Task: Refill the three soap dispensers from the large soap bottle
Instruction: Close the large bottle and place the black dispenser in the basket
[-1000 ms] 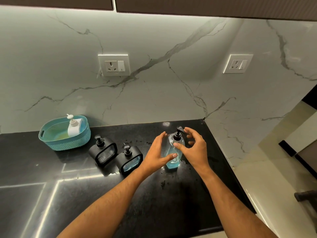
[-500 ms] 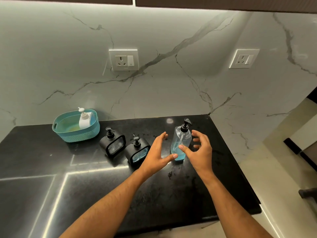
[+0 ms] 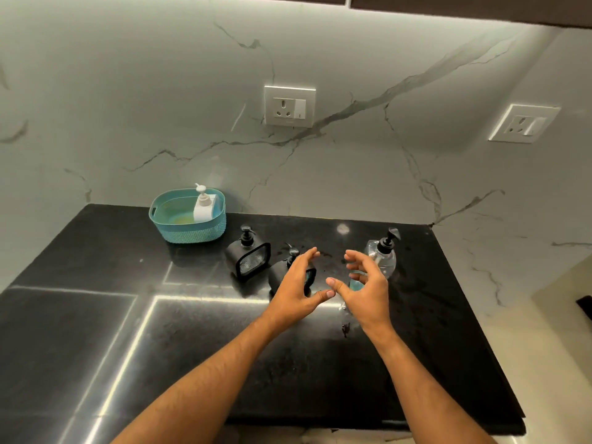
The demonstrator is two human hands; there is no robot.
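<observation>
A clear bottle point(image 3: 382, 256) with a black pump and a little blue soap at its bottom stands upright on the black counter point(image 3: 160, 331). My right hand point(image 3: 365, 291) hovers just in front of it, fingers loosely curved, holding nothing. My left hand point(image 3: 299, 288) is beside it, fingers spread, empty, and covers part of a black dispenser point(image 3: 282, 274) with blue soap. A second black dispenser point(image 3: 248, 259) stands to its left. A white pump dispenser point(image 3: 204, 205) sits in a teal basket point(image 3: 179, 230) by the wall.
The marble wall carries two sockets, one point(image 3: 290, 106) above the dispensers and one point(image 3: 523, 123) on the right-hand wall. The counter's right edge point(image 3: 480, 331) drops to a pale floor. Small wet spots mark the counter near the bottle.
Both hands let go of the clear bottle and drew back toward me; it now stands alone. The camera view shifted left.
</observation>
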